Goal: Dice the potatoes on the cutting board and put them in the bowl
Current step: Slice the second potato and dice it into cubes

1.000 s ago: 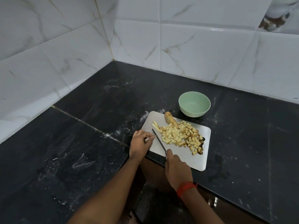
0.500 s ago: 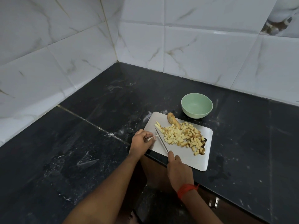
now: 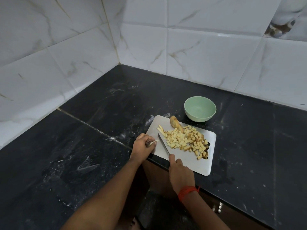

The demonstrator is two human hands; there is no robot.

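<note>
A white cutting board (image 3: 196, 161) lies at the counter's front edge. On it sits a heap of diced potato (image 3: 184, 140), a few potato strips (image 3: 161, 131) at its left, and an uncut potato piece with skin (image 3: 174, 122) at the back. My left hand (image 3: 143, 145) pinches a thin potato strip (image 3: 153, 142) at the board's left edge. My right hand (image 3: 180, 171) grips a knife (image 3: 163, 146), whose blade lies just right of that strip, pointing away from me. A pale green bowl (image 3: 200, 110) stands empty behind the board.
The dark stone counter (image 3: 99, 130) runs into a corner of white marbled wall tiles (image 3: 199, 55). Its front edge drops off below the board, where a dark cabinet front shows. A red thread circles my right wrist.
The view has shifted slightly. My left hand and the knife stay at the board's left edge, the blade a little nearer the pinched strip.
</note>
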